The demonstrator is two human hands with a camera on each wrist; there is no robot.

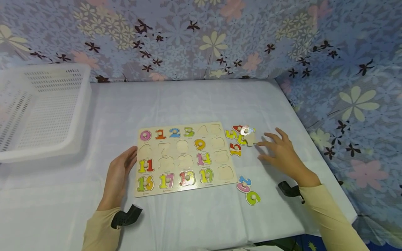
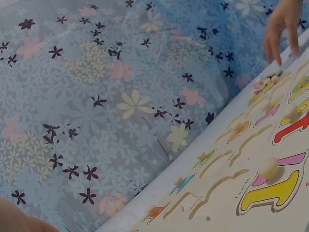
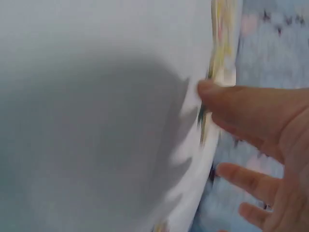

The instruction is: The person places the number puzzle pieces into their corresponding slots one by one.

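A wooden number puzzle board point(image 1: 185, 190) lies on the table, with numbered pieces in some recesses and bare recesses between them. My left hand point(image 1: 117, 174) rests at its left edge, fingertips at the rim; only a sliver of that hand point(image 2: 21, 220) shows in the left wrist view. My right hand point(image 1: 284, 157) hovers with spread fingers right of the board and holds nothing. Just left of its fingertips is a heap of loose pieces, among them a red 15 point(image 1: 235, 149) and a piece lying over others point(image 1: 250, 140). The right wrist view is blurred.
Nearer the front edge lie a blue-and-pink 20 piece point(image 1: 244, 184) and a green piece point(image 1: 252, 198), shaped like a 6 or 9. A white plastic basket point(image 1: 78, 115) stands at the left. Flowered cloth point(image 1: 188, 42) hangs behind and at the right.
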